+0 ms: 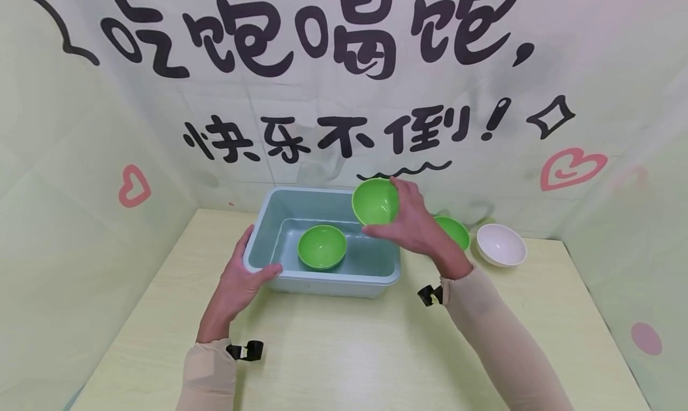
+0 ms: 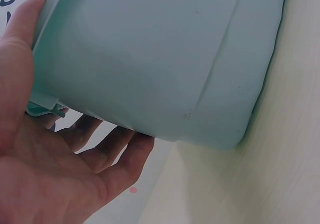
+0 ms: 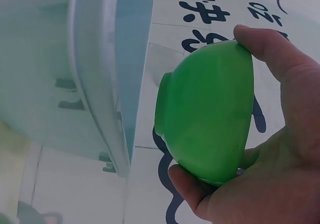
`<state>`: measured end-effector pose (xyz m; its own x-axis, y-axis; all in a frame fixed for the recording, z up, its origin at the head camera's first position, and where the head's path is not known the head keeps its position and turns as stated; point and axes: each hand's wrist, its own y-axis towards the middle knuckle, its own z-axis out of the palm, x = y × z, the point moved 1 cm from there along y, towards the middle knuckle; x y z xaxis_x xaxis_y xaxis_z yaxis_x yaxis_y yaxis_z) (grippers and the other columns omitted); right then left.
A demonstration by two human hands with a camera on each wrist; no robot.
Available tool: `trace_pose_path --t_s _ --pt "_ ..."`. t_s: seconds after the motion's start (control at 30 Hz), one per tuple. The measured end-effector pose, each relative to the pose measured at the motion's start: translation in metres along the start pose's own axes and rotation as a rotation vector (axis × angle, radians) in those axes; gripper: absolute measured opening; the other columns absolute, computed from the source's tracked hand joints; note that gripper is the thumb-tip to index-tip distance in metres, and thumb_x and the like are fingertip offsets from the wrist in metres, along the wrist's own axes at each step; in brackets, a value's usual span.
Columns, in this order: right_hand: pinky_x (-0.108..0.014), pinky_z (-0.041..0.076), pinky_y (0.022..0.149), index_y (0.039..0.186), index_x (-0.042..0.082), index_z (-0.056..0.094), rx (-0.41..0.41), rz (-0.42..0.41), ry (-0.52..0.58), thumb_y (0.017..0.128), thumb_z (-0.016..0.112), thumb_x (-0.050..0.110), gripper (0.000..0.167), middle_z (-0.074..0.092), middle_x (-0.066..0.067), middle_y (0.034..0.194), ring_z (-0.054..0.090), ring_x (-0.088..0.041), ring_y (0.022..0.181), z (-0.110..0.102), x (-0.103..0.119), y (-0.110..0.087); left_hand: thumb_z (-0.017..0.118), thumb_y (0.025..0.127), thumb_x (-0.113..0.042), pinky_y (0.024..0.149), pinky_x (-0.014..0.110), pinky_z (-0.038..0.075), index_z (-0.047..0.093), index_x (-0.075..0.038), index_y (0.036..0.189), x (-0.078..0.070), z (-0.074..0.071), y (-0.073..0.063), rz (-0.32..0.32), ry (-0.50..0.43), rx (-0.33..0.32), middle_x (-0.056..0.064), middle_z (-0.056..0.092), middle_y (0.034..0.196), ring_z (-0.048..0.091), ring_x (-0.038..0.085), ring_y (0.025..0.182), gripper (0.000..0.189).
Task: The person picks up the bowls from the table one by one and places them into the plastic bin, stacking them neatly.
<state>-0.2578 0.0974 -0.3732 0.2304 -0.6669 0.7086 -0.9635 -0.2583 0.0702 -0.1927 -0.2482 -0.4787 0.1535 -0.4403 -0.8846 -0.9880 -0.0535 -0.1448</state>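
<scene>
A light blue plastic basin (image 1: pixel 333 284) stands on the table, with one green bowl (image 1: pixel 322 247) inside on its floor. My left hand (image 1: pixel 244 285) grips the basin's left end, thumb over the front rim. In the left wrist view, the fingers (image 2: pixel 132 156) lie along the outside wall of the basin (image 2: pixel 150 59). Over the basin's right end, my right hand (image 1: pixel 411 220) holds a second green bowl (image 1: pixel 374 202), tilted with its inside facing the head camera. The right wrist view shows that bowl (image 3: pixel 215 109) pinched at its rim between thumb and fingers.
Right of the basin a third green bowl (image 1: pixel 454 232) sits partly hidden behind my right forearm. Beside it is a white bowl (image 1: pixel 501 245). A printed backdrop (image 1: pixel 344 100) with black lettering rises behind the pale wooden table (image 1: pixel 344 351), with sheets at both sides.
</scene>
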Motion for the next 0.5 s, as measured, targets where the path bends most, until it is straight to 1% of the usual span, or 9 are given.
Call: trace_pose_path --t_s 0.17,0.5 --pt "-0.056 0.048 0.105 0.160 0.005 0.022 0.017 0.000 -0.007 0.071 0.087 0.042 0.116 0.027 -0.018 0.159 0.043 -0.035 0.134 0.001 0.002 0.007 0.078 0.089 -0.036 0.108 0.055 0.039 -0.001 -0.036 0.164 0.000 0.000 0.000 0.005 -0.002 -0.004 0.018 0.029 0.161 0.038 0.039 0.135 0.109" --pt "-0.053 0.050 0.103 0.159 0.006 0.025 0.030 -0.011 -0.018 0.071 0.087 0.043 0.114 0.031 -0.017 0.156 0.046 -0.034 0.128 0.003 0.005 0.018 0.078 0.089 -0.037 0.107 0.054 0.041 -0.002 -0.038 0.164 0.002 0.000 0.001 0.003 -0.012 0.001 0.017 0.028 0.161 0.038 0.039 0.135 0.110"
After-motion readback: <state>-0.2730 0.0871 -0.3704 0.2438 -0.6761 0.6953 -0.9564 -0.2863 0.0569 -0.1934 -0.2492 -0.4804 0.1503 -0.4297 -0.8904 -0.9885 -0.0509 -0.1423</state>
